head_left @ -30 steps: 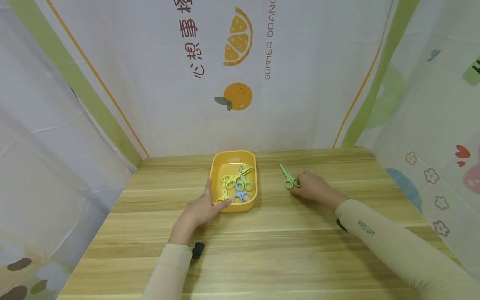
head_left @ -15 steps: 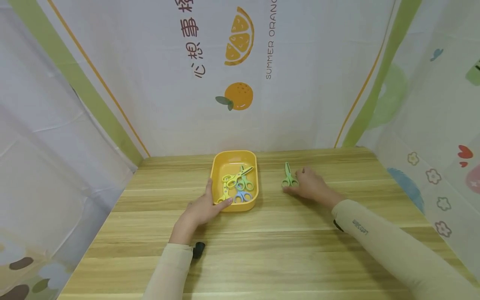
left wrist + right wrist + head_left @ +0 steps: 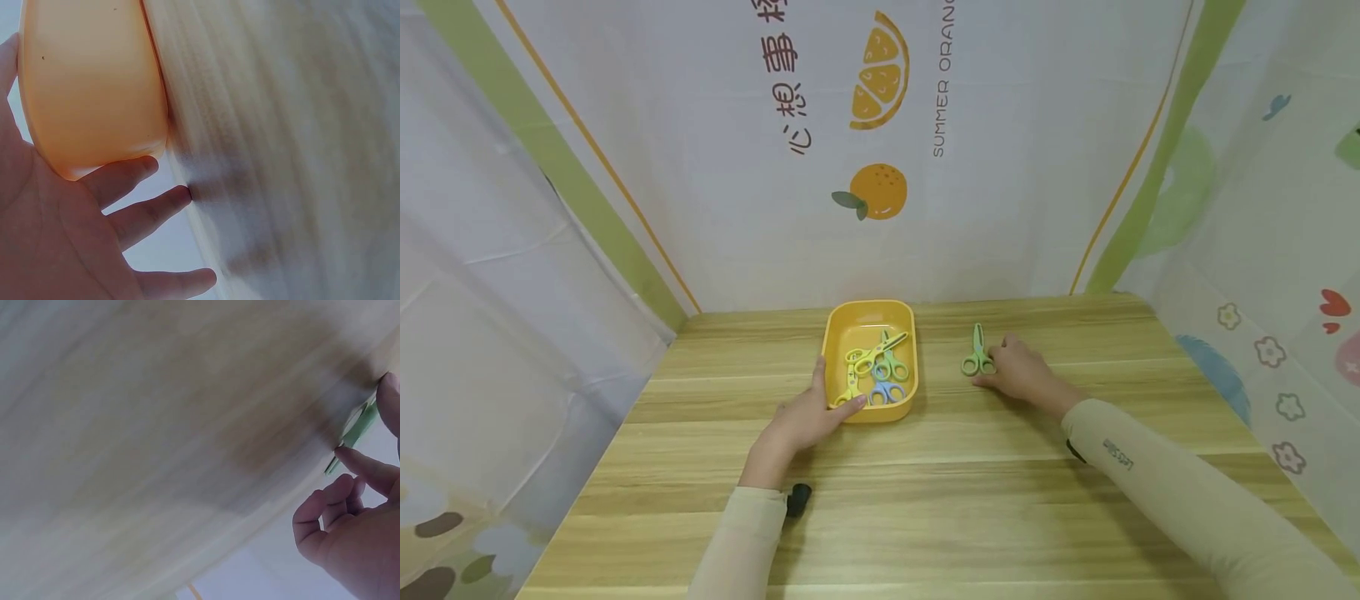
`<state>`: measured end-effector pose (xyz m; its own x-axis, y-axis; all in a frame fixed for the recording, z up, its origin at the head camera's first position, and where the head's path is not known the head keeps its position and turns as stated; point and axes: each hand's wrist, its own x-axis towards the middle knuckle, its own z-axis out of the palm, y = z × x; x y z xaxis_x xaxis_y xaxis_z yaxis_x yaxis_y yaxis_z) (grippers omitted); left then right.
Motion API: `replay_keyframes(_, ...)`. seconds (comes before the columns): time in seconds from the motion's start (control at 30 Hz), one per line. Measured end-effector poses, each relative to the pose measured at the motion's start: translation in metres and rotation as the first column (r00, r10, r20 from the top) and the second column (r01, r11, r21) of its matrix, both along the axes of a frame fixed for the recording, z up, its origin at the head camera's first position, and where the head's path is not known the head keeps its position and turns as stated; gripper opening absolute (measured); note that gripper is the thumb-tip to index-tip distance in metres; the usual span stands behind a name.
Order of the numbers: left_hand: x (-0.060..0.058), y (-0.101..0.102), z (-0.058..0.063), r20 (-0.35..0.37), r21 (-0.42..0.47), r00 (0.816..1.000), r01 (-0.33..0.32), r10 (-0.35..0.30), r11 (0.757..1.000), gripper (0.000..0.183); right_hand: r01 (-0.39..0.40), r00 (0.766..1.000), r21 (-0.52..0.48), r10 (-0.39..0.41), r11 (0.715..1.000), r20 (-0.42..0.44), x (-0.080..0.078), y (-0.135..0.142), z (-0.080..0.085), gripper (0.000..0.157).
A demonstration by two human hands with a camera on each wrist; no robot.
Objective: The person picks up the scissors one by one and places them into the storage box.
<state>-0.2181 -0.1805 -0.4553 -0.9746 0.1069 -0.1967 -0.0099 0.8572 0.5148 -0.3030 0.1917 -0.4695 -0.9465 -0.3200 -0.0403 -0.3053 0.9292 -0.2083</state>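
A yellow plastic bin [image 3: 891, 413] stands near the back of the wooden table, holding several pairs of small scissors: yellow scissors [image 3: 852, 379], green scissors and blue scissors [image 3: 887, 392]. At its near left corner rests my left hand [image 3: 805, 419], thumb over the front rim and the other fingers extended along the side. In the left wrist view those fingers [image 3: 150, 215] are straight and spread. To the right of the bin, another pair of green scissors [image 3: 978, 337] lies with its blades toward the back. My right hand [image 3: 1018, 372] pinches its handle between thumb and index finger.
The wooden table [image 3: 925, 500] reaches back to a white curtain [image 3: 1000, 208] printed with oranges. More patterned fabric hangs at both sides. A black wrist strap piece [image 3: 798, 500] shows beside the left sleeve.
The green scissors by my right hand have turned from a leftward slant to nearly straight toward the back. My right hand has moved slightly left. The left hand and bin stay put.
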Motion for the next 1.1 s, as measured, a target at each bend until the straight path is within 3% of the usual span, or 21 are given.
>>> replay_keyframes(0.6, 0.001, 0.001, 0.003, 0.006, 0.005, 1.000, -0.003, 0.003, 1.000, 0.120, 0.004, 1.000, -0.014, -0.004, 1.000, 0.011, -0.001, 0.002, 0.001, 0.052)
replay_keyframes(0.77, 0.002, 0.000, 0.004, 0.014, 0.014, 1.000, -0.005, 0.004, 1.000, 0.121, 0.022, 0.999, -0.042, -0.020, 0.999, 0.034, -0.002, -0.006, 0.001, 0.068)
replay_keyframes(0.9, 0.002, 0.000, 0.004, 0.014, 0.013, 1.000, -0.003, 0.003, 1.000, 0.122, 0.045, 0.999, -0.008, -0.045, 0.999, 0.019, -0.001, -0.014, 0.000, 0.082)
replay_keyframes(1.1, 0.001, 0.001, 0.002, 0.010, 0.008, 1.000, 0.002, -0.002, 1.000, 0.120, 0.071, 0.997, 0.027, -0.071, 0.997, -0.021, 0.002, -0.023, -0.001, 0.066)
